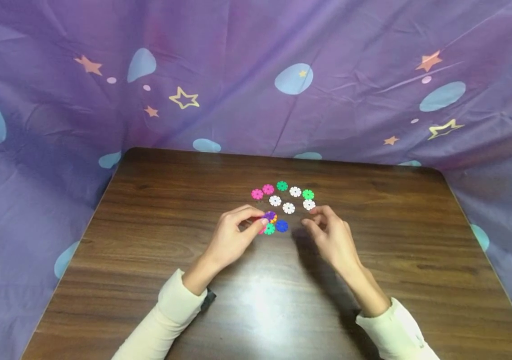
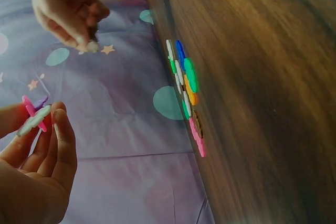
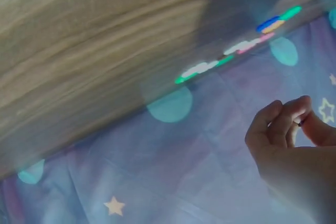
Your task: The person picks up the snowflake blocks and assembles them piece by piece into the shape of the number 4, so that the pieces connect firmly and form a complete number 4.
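Discs [image 2: 34,120] between left fingers [image 2: 64,135]

The left hand [image 1: 232,233] pinches; the right hand [image 1: 333,239] hovers opposite it, loosely curled.

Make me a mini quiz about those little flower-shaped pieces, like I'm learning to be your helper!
1. Pick one: what holds the clump of joined pieces?
A) the left hand
B) the right hand
C) neither hand

2. True or false: every white piece on the table lies closer to the table's far edge than the blue piece does.

3. Count: in the head view, how many white pieces lie on the table?

Key:
1. A
2. True
3. Four
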`<action>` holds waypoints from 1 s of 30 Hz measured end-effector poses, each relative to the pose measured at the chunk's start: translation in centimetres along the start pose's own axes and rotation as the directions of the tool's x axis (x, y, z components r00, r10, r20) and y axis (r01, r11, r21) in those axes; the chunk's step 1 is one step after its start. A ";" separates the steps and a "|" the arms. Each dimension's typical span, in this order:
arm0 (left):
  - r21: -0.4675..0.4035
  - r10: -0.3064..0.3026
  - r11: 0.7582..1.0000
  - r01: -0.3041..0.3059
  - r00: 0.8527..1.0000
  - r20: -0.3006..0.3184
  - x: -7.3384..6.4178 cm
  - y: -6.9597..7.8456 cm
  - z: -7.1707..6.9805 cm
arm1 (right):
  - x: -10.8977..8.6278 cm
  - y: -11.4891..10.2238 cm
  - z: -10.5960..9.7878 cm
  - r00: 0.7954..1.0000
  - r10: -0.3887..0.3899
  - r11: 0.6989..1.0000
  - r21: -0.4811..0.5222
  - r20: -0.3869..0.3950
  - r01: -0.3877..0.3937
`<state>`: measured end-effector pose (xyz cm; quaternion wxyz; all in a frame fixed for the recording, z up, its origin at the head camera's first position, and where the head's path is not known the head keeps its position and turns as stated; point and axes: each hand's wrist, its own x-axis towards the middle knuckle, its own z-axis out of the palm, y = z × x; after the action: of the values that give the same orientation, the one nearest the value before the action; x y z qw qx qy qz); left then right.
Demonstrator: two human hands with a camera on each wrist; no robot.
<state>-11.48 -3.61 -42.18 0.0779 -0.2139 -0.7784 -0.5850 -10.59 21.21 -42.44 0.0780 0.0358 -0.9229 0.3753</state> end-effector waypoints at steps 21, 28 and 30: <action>0.011 0.007 1.000 -0.008 1.000 0.026 -0.1 0.4 0.9 | -1.9 -3.6 -1.0 0.999 -0.025 0.983 0.183 -0.045 0.032; 0.015 0.023 1.000 -0.024 0.999 0.040 -0.1 0.6 1.2 | -2.1 -4.2 -1.1 0.997 -0.044 0.979 0.194 -0.069 0.056; 0.020 0.038 0.999 -0.039 0.998 0.041 0.0 0.7 1.2 | -2.1 -4.3 -1.1 0.996 -0.056 0.976 0.206 -0.066 0.069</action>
<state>-11.02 -2.32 -41.98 0.0756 -0.2399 -0.7816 -0.5708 -7.84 18.88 -39.07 0.1133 0.0617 -0.8741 0.4682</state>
